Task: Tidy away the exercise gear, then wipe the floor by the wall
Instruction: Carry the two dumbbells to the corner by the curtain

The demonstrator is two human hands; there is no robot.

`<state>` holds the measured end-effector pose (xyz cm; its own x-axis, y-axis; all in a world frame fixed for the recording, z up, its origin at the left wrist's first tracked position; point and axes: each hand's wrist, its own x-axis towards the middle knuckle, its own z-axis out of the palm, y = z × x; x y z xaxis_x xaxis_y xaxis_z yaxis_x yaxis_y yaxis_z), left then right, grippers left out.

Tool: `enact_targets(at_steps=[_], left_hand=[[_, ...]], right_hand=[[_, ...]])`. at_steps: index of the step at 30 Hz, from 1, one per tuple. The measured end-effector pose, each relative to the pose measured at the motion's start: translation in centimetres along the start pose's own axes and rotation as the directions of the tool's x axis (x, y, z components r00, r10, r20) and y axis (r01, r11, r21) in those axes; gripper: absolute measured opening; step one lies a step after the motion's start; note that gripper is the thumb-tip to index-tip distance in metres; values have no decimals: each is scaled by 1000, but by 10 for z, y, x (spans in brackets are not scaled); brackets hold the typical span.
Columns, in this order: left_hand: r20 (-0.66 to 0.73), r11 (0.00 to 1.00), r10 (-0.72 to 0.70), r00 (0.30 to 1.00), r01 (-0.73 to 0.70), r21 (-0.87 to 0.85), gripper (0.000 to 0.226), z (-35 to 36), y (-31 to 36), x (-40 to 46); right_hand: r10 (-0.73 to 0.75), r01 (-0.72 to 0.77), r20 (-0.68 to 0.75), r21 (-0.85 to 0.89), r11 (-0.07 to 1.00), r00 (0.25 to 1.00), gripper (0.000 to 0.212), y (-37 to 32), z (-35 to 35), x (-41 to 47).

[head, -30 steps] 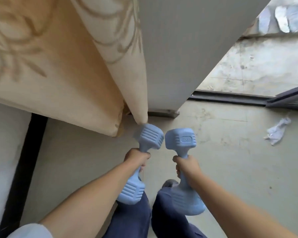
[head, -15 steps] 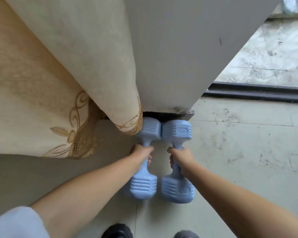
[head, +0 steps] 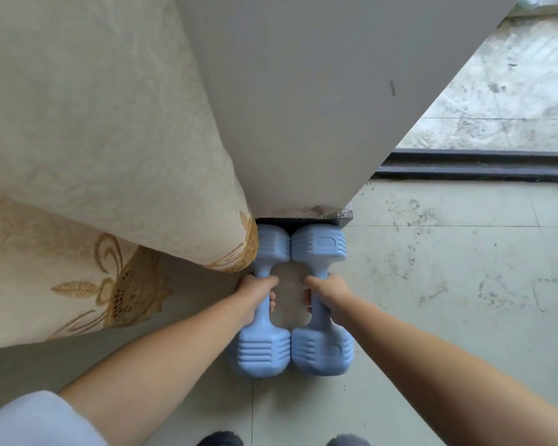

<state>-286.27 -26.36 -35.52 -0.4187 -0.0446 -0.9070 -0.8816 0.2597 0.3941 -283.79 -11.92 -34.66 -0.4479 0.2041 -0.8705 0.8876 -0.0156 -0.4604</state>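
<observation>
Blue dumbbells lie side by side on the floor (head: 448,284), heads touching, long axes pointing at the wall (head: 303,107); left hand (head: 255,297) wraps the left dumbbell (head: 261,346), right hand (head: 327,296) the right dumbbell (head: 322,349); each grip sits mid-handle.

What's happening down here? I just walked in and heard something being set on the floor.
A person is putting away two blue dumbbells. The left hand grips the handle of the left dumbbell and the right hand grips the right dumbbell. Both lie side by side on the tiled floor, far ends against the base of the wall, next to the curtain hem. Neither hand has let go, and no wiping cloth is in view.
</observation>
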Motion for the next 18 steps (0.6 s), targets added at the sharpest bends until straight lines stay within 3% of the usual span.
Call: enact_targets(at_steps=[1, 2, 4, 5, 8, 12, 15, 18], left_hand=[[25, 996, -5, 1000, 3, 88, 42, -5, 3, -5], [42, 958, -12, 999, 0, 287, 60, -12, 5, -14], [46, 695, 6, 999, -38, 718, 79, -29, 9, -54], [61, 599, 28, 998, -65, 798, 78, -37, 11, -79], [135, 545, 78, 988, -155, 824, 60, -53, 28, -167], [220, 455, 284, 933, -333, 826, 41, -72, 69, -291], [248, 306, 438, 864, -403, 862, 44, -82, 104, -391], [257, 199, 536, 804, -416, 887, 52, -91, 130, -494]], right_hand=[[-22, 22, 1, -72, 997, 1000, 12, -3, -3, -6], [-46, 43, -15, -183, 982, 999, 30, -6, -9, -13], [-112, 62, -74, -488, 871, 991, 61, -9, -27, -48], [-150, 69, -88, -594, 801, 985, 64, -10, -35, -71], [-179, 61, -88, -723, 688, 980, 57, -27, -56, -158], [-343, 162, -11, -866, 473, 939, 52, -77, -70, -287], [-440, 222, 55, -914, 339, 896, 53, -121, -76, -387], [-451, 254, 108, -927, 277, 886, 54, -156, -84, -484]])
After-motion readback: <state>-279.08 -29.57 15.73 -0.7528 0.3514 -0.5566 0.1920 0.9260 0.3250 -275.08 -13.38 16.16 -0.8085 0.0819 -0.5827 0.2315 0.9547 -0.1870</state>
